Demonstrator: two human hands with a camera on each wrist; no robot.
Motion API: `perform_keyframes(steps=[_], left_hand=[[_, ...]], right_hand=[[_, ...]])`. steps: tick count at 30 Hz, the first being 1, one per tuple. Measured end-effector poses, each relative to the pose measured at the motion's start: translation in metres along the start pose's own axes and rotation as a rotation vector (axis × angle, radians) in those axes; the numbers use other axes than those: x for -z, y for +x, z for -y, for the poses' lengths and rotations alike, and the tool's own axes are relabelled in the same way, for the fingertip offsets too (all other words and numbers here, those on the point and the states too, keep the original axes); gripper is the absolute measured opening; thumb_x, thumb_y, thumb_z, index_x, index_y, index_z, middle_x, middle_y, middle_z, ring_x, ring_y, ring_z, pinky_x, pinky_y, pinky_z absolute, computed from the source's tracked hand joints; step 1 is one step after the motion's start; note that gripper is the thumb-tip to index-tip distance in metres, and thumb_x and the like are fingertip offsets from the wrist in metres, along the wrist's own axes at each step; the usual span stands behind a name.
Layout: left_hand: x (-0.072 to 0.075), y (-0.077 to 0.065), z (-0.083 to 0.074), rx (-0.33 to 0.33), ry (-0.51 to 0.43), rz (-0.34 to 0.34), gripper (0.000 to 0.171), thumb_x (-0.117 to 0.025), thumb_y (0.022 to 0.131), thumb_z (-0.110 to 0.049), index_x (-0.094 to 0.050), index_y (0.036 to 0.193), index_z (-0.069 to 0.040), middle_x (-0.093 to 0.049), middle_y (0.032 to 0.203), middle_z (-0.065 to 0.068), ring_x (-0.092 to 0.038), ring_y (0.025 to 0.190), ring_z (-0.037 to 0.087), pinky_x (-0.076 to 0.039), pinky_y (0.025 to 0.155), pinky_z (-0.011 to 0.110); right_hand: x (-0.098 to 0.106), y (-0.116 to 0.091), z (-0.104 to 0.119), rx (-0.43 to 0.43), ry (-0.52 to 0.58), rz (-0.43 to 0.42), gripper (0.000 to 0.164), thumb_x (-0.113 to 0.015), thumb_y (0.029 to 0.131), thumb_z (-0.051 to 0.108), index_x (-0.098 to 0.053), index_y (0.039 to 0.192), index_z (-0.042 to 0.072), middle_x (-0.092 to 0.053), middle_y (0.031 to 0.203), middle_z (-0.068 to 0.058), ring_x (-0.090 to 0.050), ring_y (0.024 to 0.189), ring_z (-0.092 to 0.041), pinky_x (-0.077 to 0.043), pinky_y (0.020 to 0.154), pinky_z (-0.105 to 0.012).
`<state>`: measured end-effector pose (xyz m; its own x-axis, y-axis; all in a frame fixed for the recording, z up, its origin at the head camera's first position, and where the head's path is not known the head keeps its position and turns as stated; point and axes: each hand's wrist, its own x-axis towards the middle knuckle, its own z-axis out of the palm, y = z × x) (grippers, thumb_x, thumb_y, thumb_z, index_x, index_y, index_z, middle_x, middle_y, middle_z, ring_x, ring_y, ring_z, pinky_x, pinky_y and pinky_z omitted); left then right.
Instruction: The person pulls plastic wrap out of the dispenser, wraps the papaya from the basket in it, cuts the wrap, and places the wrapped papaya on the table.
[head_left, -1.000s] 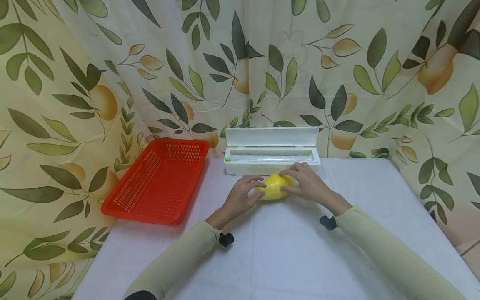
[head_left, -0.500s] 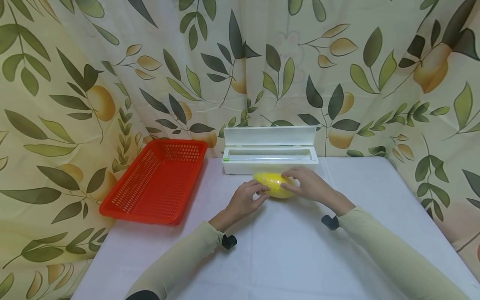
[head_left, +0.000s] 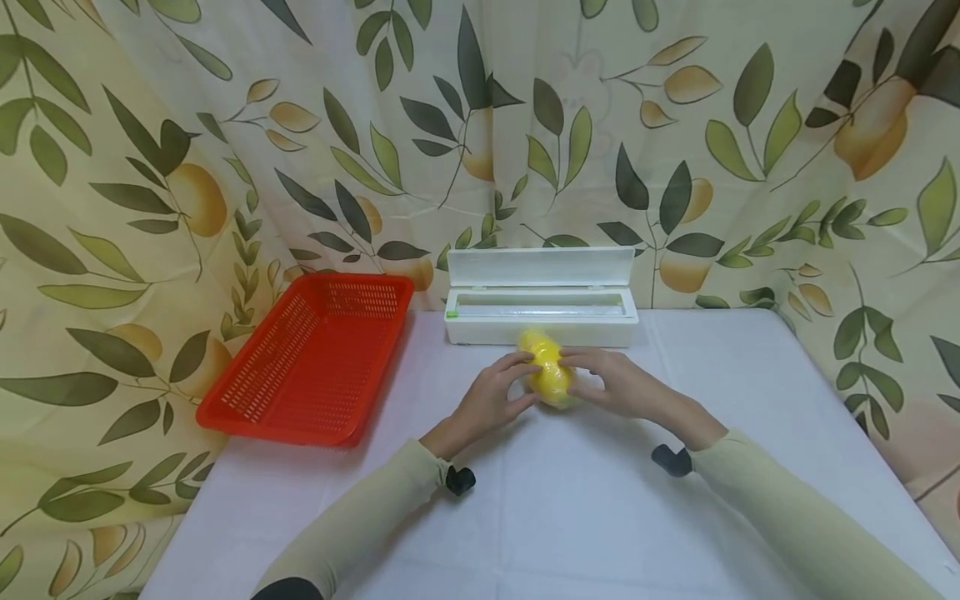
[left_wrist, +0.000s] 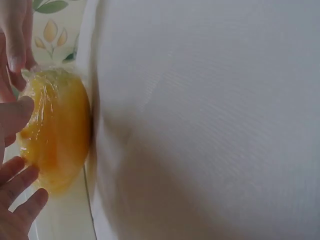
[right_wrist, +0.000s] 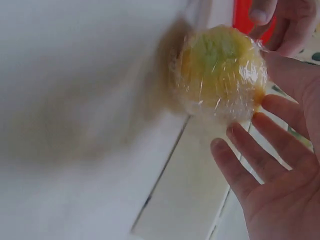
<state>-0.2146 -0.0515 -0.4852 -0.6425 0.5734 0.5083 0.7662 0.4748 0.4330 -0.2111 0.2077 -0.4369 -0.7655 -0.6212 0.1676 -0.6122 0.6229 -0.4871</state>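
Note:
A yellow fruit (head_left: 552, 377) with a greenish end, wrapped in clear cling film, is held between the two hands, its long side now pointing away from the person. My left hand (head_left: 493, 390) holds it from the left, with thumb and fingers bent at its side. From the right, my right hand (head_left: 621, 382) touches it with thumb and first fingers; in the right wrist view the outer fingers (right_wrist: 245, 160) spread away from the wrap. Creases in the film show on the fruit (left_wrist: 57, 120) in the left wrist view. Just behind stands a white cling film box (head_left: 540, 333), lid raised.
A red perforated plastic basket (head_left: 360, 392) stands on the left of the table. White cloth (head_left: 525, 508) covers the tabletop, and a leaf-patterned curtain (head_left: 420, 192) hangs behind and along the left side.
Between the hands the wrapped fruit has turned from lying sideways to pointing away from the person. The right hand has shifted slightly right and down; the fingers of both hands have regripped.

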Motion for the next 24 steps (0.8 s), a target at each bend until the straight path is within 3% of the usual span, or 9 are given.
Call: perform_keyframes(steps=[8, 14, 24], left_hand=[[0.0, 0.0, 0.005, 0.009, -0.01, 0.026, 0.049, -0.086, 0.085, -0.018, -0.067, 0.128, -0.002, -0.058, 0.143, 0.015, -0.055, 0.135, 0.027, -0.041, 0.113, 0.031], [-0.002, 0.002, 0.005, 0.02, -0.033, 0.008, 0.048, -0.088, 0.082, -0.016, -0.068, 0.123, -0.001, -0.06, 0.139, 0.015, -0.057, 0.131, 0.027, -0.042, 0.112, 0.031], [-0.004, 0.004, 0.004, 0.064, -0.049, -0.003, 0.04, -0.085, 0.086, -0.018, -0.07, 0.12, -0.002, -0.062, 0.138, 0.013, -0.058, 0.131, 0.025, -0.043, 0.111, 0.031]], right_hand=[[-0.003, -0.005, 0.003, 0.036, 0.009, -0.007, 0.05, -0.081, 0.088, 0.009, -0.065, 0.134, 0.002, -0.056, 0.144, -0.019, -0.052, 0.134, -0.042, -0.049, 0.102, -0.057], [-0.007, -0.007, 0.002, 0.039, 0.01, -0.021, 0.054, -0.083, 0.084, 0.003, -0.065, 0.135, 0.002, -0.055, 0.144, -0.019, -0.052, 0.133, -0.042, -0.052, 0.098, -0.055], [-0.019, -0.009, 0.003, -0.018, 0.031, -0.117, 0.05, -0.082, 0.084, -0.002, -0.068, 0.131, 0.003, -0.057, 0.14, -0.019, -0.066, 0.112, -0.037, -0.06, 0.084, -0.041]])
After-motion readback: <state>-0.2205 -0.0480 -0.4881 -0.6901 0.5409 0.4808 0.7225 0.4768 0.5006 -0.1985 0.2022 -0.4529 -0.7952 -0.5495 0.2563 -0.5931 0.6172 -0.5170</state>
